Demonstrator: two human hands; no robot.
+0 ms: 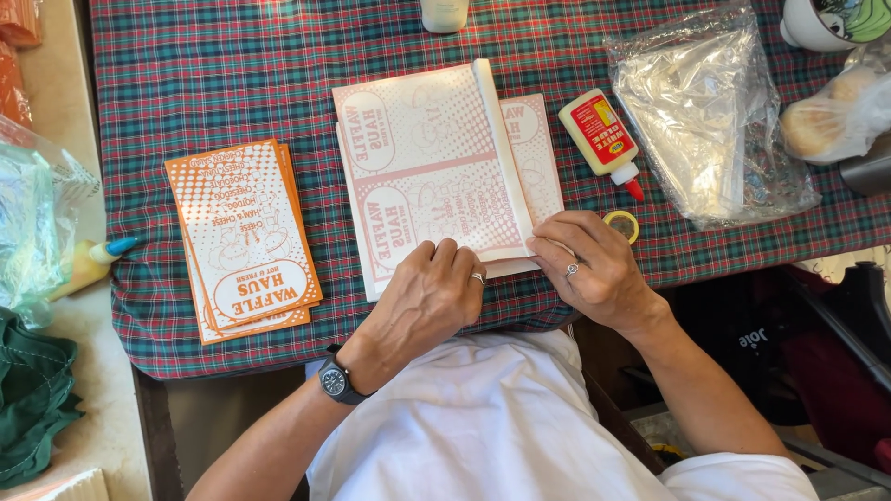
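- Left hand [427, 297]: wristwatch, ringed finger, lying flat with fingers curled onto the near edge of the pink-printed white paper sheet [427, 176].
- Right hand [594, 264]: ringed, fingertips pinching the sheet's folded right flap at its near corner.
- Small yellow glue cap [622, 224]: just beyond the right hand.
- White glue bottle with red nozzle [601, 139]: farther out, beyond the cap.
- Stack of orange-printed paper bags [243, 239]: well left of the left hand, on the plaid-clothed surface [186, 83].
- Crumpled clear plastic bag [705, 111]: far right.

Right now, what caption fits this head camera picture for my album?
Two hands, left hand and right hand, press a folded pink paper sheet beside a glue bottle.
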